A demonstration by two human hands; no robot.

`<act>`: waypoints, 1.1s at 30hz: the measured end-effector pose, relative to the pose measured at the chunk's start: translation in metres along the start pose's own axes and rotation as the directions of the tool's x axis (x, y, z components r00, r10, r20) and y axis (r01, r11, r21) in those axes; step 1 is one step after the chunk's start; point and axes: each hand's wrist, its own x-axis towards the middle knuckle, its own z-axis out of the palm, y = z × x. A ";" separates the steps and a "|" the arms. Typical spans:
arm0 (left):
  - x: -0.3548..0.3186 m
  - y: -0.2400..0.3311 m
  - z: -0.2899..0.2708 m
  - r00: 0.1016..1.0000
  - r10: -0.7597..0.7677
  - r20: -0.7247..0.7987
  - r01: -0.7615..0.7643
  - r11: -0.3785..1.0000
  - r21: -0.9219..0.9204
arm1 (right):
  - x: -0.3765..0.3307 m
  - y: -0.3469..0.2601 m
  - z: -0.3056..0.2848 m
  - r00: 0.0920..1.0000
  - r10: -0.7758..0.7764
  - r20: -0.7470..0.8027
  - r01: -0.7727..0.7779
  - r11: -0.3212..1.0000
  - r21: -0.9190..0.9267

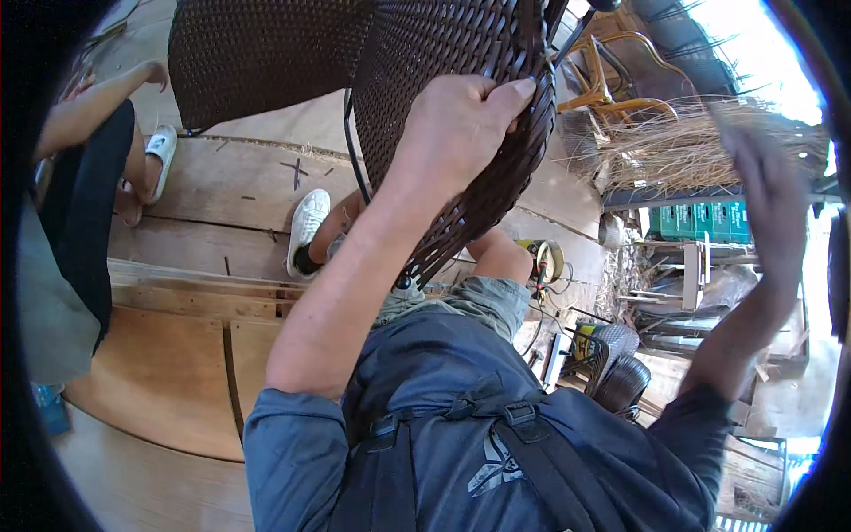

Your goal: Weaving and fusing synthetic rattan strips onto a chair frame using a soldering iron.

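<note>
A dark brown woven wicker chair shell fills the top of the view, held up over my lap. My left hand grips its woven edge, fingers curled over the rim. My right hand is raised out at the right, blurred, fingers spread, well apart from the weave and holding nothing that I can see. My white shoe rests on the plank floor below the chair.
Another person sits at the left, with an arm and a white shoe showing. Curved plywood pieces lie at lower left. Bundles of dry reed, green crates and a bent-cane frame crowd the right.
</note>
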 end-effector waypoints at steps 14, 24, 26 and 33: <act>-0.003 0.003 -0.007 0.996 -0.008 -0.091 0.004 0.999 -0.040 | -0.467 -0.105 0.347 0.332 0.353 0.874 -0.745 0.667 0.014; 0.005 -0.019 0.018 0.990 -0.006 -0.142 -0.060 0.887 -0.458 | 0.001 -0.101 0.157 0.898 0.306 -0.317 0.026 0.681 0.732; 0.008 -0.016 0.017 0.993 -0.015 -0.115 -0.044 0.868 -0.495 | 0.034 -0.132 0.126 0.909 0.302 -0.288 -0.047 0.760 0.648; 0.005 -0.013 0.015 0.998 0.045 -0.045 -0.061 0.877 -0.476 | 0.035 -0.154 0.130 0.875 0.332 -0.352 -0.083 0.819 0.567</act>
